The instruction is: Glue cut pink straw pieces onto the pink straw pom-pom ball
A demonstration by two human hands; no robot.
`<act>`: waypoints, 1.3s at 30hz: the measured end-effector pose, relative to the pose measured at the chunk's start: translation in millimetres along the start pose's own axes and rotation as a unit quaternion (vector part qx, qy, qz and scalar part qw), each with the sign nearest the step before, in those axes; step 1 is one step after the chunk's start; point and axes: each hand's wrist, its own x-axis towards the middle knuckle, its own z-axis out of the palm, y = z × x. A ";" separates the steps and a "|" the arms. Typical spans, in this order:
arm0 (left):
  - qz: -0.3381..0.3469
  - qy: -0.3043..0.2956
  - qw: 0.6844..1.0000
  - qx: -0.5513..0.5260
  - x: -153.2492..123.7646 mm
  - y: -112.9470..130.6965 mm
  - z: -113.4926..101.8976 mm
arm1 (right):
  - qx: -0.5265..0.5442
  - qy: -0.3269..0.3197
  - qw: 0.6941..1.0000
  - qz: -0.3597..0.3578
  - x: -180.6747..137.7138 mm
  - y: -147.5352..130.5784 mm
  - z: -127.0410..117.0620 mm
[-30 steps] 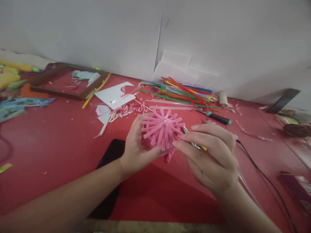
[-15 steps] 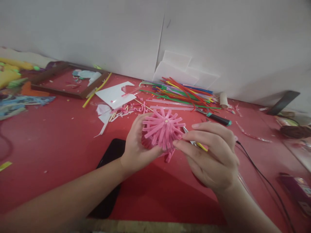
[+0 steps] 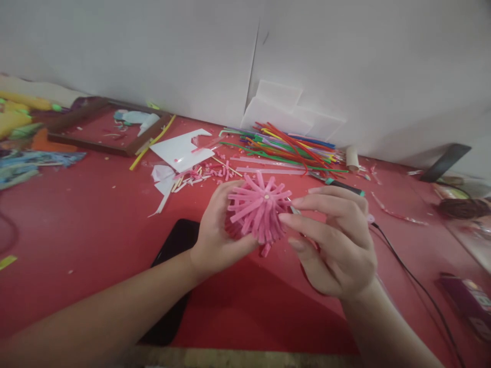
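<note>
My left hand (image 3: 218, 227) is closed round the side of a pink pipe-cleaner flower (image 3: 264, 204), its thumb lying along the lower edge. Short fuzzy strips fan out from a pale round centre that looks like a stick end. From the other side, my right hand (image 3: 333, 235) reaches in with its index and middle fingertips at the outer strips. The right thumb stands apart from those fingers, and nothing shows gripped between them. A thin metallic piece behind the right fingertips is mostly hidden. Under my left forearm lies a black phone (image 3: 178, 240).
Several coloured pipe cleaners (image 3: 284, 145) lie in a pile near the wall. Beside them are a cardboard tube (image 3: 352, 158) and a dark-handled cutter (image 3: 345, 187). White paper (image 3: 180, 153), pink scraps (image 3: 203, 174) and a brown frame (image 3: 92, 145) are farther left. A black cable (image 3: 414, 286) runs along the right.
The flower has shifted slightly right and down. My right thumb has come away from the index finger, and the right fingertips have moved a little along the strips. The left grip is unchanged.
</note>
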 end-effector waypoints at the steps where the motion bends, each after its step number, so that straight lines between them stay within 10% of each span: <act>1: 0.004 -0.004 1.000 0.000 0.1 0.3 -0.1 | -0.003 -0.002 1.000 0.005 0.2 -0.1 0.0; 39: -0.001 -0.026 0.999 -0.048 -1.1 -1.8 -0.7 | -0.002 0.022 1.000 -0.014 -2.4 -2.7 0.4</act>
